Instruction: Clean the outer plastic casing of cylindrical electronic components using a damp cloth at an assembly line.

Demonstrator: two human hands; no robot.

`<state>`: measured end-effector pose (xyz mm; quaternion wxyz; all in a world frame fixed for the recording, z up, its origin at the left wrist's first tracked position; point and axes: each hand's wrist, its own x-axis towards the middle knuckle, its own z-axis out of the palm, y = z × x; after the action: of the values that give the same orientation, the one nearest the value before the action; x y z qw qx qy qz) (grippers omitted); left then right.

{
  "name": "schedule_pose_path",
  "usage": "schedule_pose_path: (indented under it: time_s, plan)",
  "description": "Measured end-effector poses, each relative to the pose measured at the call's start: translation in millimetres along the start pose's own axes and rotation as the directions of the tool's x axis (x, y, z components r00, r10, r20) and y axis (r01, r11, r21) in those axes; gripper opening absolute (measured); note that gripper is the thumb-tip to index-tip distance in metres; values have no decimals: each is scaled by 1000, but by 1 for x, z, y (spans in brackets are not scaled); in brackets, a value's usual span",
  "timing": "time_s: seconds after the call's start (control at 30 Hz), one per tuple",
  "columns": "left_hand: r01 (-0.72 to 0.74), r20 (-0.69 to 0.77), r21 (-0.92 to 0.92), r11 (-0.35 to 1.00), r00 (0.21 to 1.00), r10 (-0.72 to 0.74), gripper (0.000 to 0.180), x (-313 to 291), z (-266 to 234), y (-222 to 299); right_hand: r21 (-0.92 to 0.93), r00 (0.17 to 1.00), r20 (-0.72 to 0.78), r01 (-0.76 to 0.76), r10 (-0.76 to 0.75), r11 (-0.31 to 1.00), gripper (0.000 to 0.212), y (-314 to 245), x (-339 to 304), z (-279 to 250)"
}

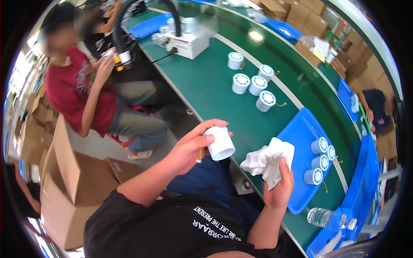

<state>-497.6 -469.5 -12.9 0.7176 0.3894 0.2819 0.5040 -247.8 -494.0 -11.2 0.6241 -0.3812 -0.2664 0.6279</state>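
Note:
My left hand point(189, 148) is closed around a white cylindrical housing point(221, 144), tilted so its open rim faces down and toward me. A short yellowish wire end hangs below that hand. In my right hand point(280, 182) is a crumpled white cloth point(270, 161), pinched between thumb and fingers near the bench edge. Beside the cloth lies a blue tray point(294, 195) with several white cylindrical units point(319, 161) on their sides, some with thin wires. Farther along the green bench stand several more such units point(258, 84), slotted tops up.
A clear water bottle point(325, 218) lies by the right bench edge. A white machine with a black hose point(188, 45) sits at the far left of the bench. A co-worker in a red shirt point(79, 86) sits left. An open cardboard box point(73, 185) stands on the floor.

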Motion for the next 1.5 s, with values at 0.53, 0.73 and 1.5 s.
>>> schedule_pose_path:
  time_s: [0.53, 0.73, 1.5]
  plan:
    - [39, 329, 141, 989, 941, -84, 70, 78, 69, -33, -850, 720, 434, 526, -542, 18, 57, -20, -23, -18]
    - [-169, 374, 248, 954, 925, 66, 70, 67, 70, -49, -779, 990, 89, 135, -106, 612, 46, -47, 9, -23]
    - [58, 254, 39, 998, 965, -66, 77, 58, 78, -66, -164, 996, -77, 31, -44, 986, 68, -17, -42, -37]
